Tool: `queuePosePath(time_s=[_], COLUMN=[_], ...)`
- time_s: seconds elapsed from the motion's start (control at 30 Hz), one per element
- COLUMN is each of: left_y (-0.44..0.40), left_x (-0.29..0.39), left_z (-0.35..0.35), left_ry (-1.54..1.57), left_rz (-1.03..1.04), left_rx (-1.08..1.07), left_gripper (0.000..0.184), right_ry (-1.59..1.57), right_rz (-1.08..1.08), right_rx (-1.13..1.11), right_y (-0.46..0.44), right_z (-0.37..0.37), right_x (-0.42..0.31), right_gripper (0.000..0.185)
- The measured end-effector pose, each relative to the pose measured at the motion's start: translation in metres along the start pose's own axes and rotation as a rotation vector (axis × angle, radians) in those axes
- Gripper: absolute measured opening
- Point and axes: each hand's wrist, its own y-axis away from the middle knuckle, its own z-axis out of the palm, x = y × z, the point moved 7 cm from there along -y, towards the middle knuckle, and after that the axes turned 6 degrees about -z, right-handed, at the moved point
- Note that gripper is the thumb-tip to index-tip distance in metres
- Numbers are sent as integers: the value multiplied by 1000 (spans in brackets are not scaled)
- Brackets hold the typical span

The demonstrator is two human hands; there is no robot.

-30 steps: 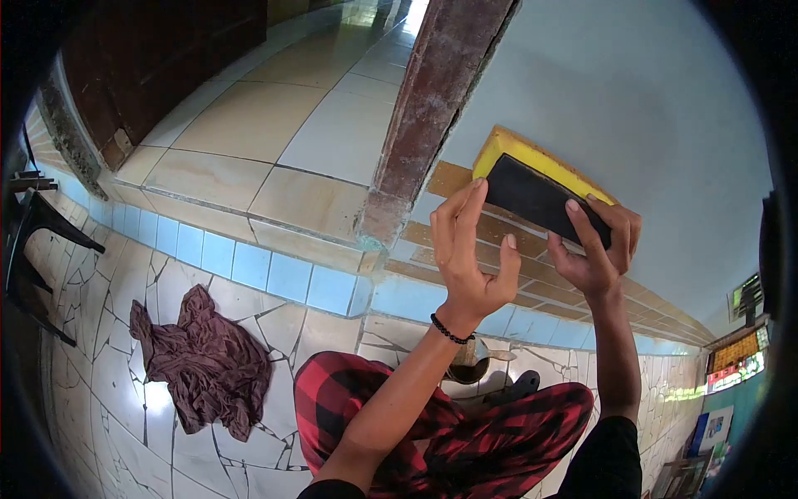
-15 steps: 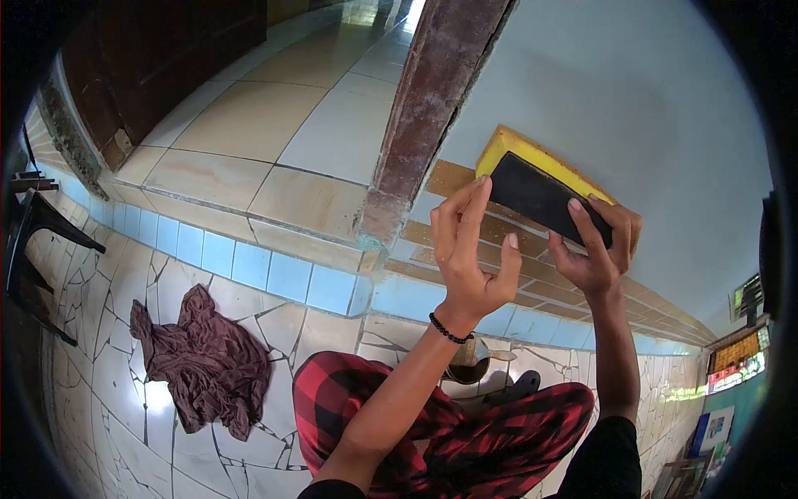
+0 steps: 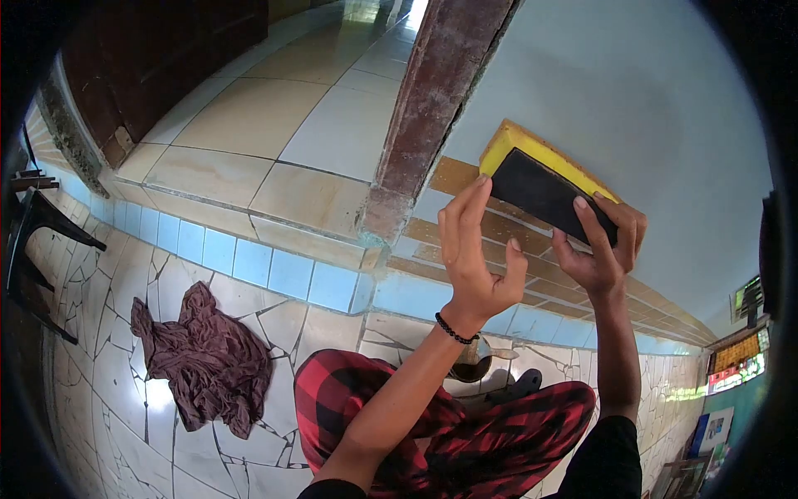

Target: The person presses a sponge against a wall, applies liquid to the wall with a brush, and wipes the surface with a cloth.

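A yellow block with a flat black face [image 3: 549, 193], somewhat like a float, is tilted in front of the lower wall. My right hand [image 3: 605, 237] grips its right end, thumb and fingers on the black face and the yellow edge. At the block's left corner, the fingertips of my left hand [image 3: 478, 249] touch or nearly touch it. That hand's thumb stands apart, and its palm holds nothing. Beyond my left wrist, a dark bowl [image 3: 467, 374] on the floor has a brush [image 3: 492, 353] lying over it, partly hidden by my arm.
A crumpled brown cloth [image 3: 212, 366] lies on the tiled floor to the left. A black plastic chair [image 3: 46, 224] stands at the far left. The raised doorstep [image 3: 307, 208] and worn wooden door frame [image 3: 432, 91] lie ahead. Brown and white tiles [image 3: 465, 224] band the wall's base.
My left hand has shifted slightly to the right. The block and my right hand have moved a little, with the block's tilt slightly changed. The cloth and bowl stay put.
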Motion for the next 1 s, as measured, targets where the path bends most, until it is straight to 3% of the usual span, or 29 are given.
queuePosePath(time_s=[1.0], left_y=[14], left_x=[5], left_z=[14], left_ry=[54], left_rz=[-43], left_rx=[-59], left_gripper=[75], right_ry=[-3], right_rz=[0], right_rx=[-36], right_y=[18], right_z=[-7], right_x=[14], right_gripper=[65])
